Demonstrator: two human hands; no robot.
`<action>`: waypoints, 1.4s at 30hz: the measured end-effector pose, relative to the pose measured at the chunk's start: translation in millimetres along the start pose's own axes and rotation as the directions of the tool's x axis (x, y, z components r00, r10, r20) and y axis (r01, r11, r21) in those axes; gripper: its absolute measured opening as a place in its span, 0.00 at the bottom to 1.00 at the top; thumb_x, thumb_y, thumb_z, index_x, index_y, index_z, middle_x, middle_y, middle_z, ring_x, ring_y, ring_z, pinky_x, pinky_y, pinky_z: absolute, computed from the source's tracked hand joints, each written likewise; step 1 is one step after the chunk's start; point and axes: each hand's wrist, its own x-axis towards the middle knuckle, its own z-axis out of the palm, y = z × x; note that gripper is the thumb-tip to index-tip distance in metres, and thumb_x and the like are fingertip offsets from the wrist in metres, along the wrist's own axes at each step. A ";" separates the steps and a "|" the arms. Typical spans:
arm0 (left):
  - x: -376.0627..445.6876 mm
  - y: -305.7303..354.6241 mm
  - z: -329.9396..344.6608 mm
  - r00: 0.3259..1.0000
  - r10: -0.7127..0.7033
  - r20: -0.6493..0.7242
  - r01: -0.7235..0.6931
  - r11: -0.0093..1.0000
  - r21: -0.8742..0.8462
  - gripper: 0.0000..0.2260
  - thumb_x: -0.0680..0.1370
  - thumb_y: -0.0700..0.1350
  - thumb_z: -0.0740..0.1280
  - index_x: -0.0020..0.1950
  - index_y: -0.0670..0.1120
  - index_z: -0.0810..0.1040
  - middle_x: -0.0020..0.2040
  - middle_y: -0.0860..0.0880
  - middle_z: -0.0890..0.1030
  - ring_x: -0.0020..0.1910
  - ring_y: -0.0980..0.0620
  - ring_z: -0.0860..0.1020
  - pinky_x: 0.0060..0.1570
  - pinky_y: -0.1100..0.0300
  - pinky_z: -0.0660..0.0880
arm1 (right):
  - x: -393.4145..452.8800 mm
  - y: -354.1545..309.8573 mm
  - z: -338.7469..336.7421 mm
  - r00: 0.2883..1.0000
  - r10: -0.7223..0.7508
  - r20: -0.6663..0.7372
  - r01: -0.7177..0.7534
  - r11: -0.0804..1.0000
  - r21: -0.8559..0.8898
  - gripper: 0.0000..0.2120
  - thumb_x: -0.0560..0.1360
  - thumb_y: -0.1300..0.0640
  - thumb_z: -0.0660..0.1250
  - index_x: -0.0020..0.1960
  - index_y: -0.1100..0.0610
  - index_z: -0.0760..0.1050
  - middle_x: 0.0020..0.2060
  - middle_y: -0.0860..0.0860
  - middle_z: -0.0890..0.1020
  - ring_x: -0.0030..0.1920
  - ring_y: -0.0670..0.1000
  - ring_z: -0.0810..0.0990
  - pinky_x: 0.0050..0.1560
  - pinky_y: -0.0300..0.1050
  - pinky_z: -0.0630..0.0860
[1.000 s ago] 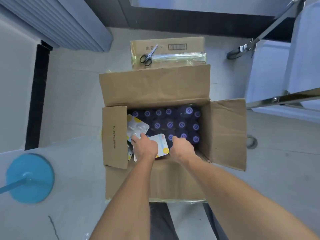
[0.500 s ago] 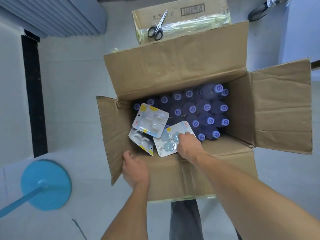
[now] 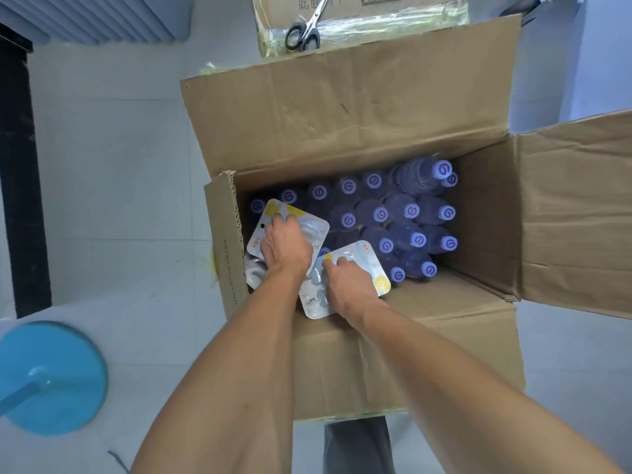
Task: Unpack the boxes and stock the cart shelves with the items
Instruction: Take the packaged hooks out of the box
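on the far left a blue round base (image 3: 51, 378) sits on the floor. in the open cardboard box (image 3: 342, 124), our left hand (image 3: 285, 246) lies with fingers curled on a blister pack (image 3: 309, 227), and our right hand (image 3: 347, 283) grips another blister pack (image 3: 371, 265). purple-capped bottles (image 3: 407, 213) fill the box to the right. scissors (image 3: 304, 29) rest on a closed carton (image 3: 393, 15) beyond.

Shop stockroom: open carton (image 3: 342, 107) of bottles (image 3: 407, 213), tiled floor (image 3: 113, 165).

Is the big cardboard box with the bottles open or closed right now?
Open. The big cardboard box has its flaps folded outward, exposing purple-capped bottles and both hands reaching inside.
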 end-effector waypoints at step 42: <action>-209.5 129.2 -246.1 0.986 -0.167 0.013 0.168 0.985 -0.037 0.13 0.76 0.44 0.64 0.59 0.46 0.78 0.58 0.45 0.81 0.56 0.45 0.80 0.49 0.58 0.74 | -239.2 66.7 -287.8 0.713 0.590 -0.378 -0.404 0.787 0.467 0.11 0.76 0.56 0.64 0.59 0.52 0.74 0.61 0.52 0.70 0.61 0.54 0.70 0.55 0.48 0.70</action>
